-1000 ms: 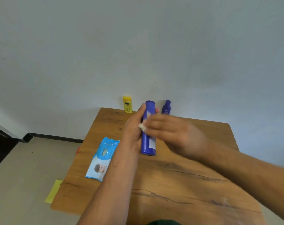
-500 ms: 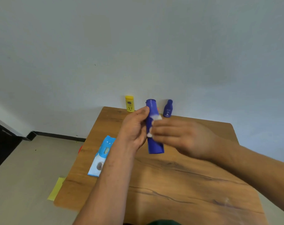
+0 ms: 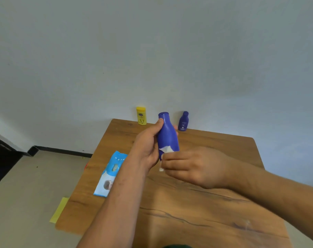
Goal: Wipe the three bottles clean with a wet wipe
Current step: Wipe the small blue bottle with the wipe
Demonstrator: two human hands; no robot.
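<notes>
My left hand (image 3: 146, 145) grips a large blue bottle (image 3: 166, 133) and holds it upright above the wooden table (image 3: 196, 203). My right hand (image 3: 189, 167) presses a white wet wipe (image 3: 165, 150) against the bottle's lower part, hiding its base. A small dark blue bottle (image 3: 183, 121) and a yellow bottle (image 3: 141, 115) stand at the table's far edge by the wall.
A light blue pack of wet wipes (image 3: 111, 173) lies flat near the table's left edge, partly under my left forearm. A yellow sheet (image 3: 59, 210) lies on the floor left of the table. A white wall rises right behind the table.
My right hand with the wipe has slid down from the large blue bottle's neck to its lower part. The left hand now grips higher, near the cap.
</notes>
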